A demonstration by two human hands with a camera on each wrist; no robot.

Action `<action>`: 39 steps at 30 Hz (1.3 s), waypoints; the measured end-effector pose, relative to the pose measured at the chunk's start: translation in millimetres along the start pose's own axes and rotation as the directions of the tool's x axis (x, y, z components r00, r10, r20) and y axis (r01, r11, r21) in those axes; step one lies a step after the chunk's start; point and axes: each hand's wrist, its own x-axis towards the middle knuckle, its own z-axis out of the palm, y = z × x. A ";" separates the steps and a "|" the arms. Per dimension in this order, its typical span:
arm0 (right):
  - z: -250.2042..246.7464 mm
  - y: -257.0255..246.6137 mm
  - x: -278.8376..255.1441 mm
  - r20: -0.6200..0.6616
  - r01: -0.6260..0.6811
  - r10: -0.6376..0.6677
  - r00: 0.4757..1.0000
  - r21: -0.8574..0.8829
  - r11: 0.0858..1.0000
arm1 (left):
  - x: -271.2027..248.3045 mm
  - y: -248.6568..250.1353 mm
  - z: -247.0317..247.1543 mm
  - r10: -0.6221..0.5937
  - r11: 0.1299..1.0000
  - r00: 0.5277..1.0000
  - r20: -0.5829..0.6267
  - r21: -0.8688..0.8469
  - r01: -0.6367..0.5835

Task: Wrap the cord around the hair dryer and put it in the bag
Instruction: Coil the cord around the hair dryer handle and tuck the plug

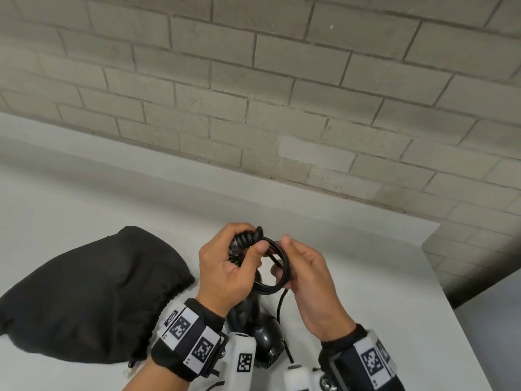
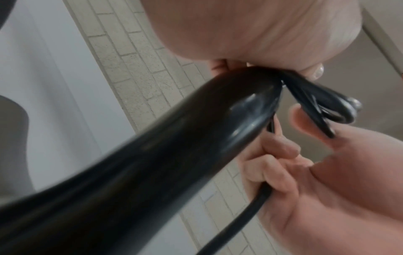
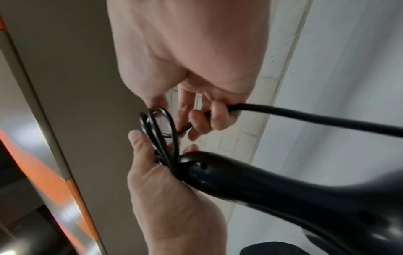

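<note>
The black hair dryer (image 1: 266,341) hangs head down over the white table, its handle (image 2: 152,163) rising into my left hand (image 1: 239,255). That hand grips the handle's end together with several loops of the black cord (image 1: 277,259). The same loops (image 3: 160,131) fan out past the left thumb in the right wrist view. My right hand (image 1: 293,266) sits just right of the left one, fingers curled round the cord (image 3: 305,119), which trails down loose from it. The black drawstring bag (image 1: 93,292) lies slumped on the table to the left, its gathered mouth facing the dryer.
The white table (image 1: 366,249) ends at a grey brick wall (image 1: 253,94) behind and at an edge on the right. An orange and grey fitting (image 3: 43,172) shows in the right wrist view.
</note>
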 end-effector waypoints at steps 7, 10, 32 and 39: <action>-10.1 4.8 -7.3 0.116 0.055 -0.050 0.992 -0.042 0.998 | 2.4 3.3 0.2 -0.082 0.994 0.997 -0.014 0.074 0.083; -15.2 -1.2 -3.8 0.186 0.071 -0.051 0.981 -0.101 0.992 | 0.8 8.9 3.5 -0.132 0.991 0.991 0.014 0.018 0.131; 15.8 16.8 -23.9 0.120 0.433 -0.617 0.778 -0.814 0.387 | -1.9 28.0 14.8 -0.283 0.952 0.957 -0.062 -0.138 0.273; 17.5 2.7 -24.9 0.161 0.307 -0.348 0.924 -0.855 0.418 | -4.8 27.8 16.3 -0.257 0.960 0.964 -0.071 -0.130 0.247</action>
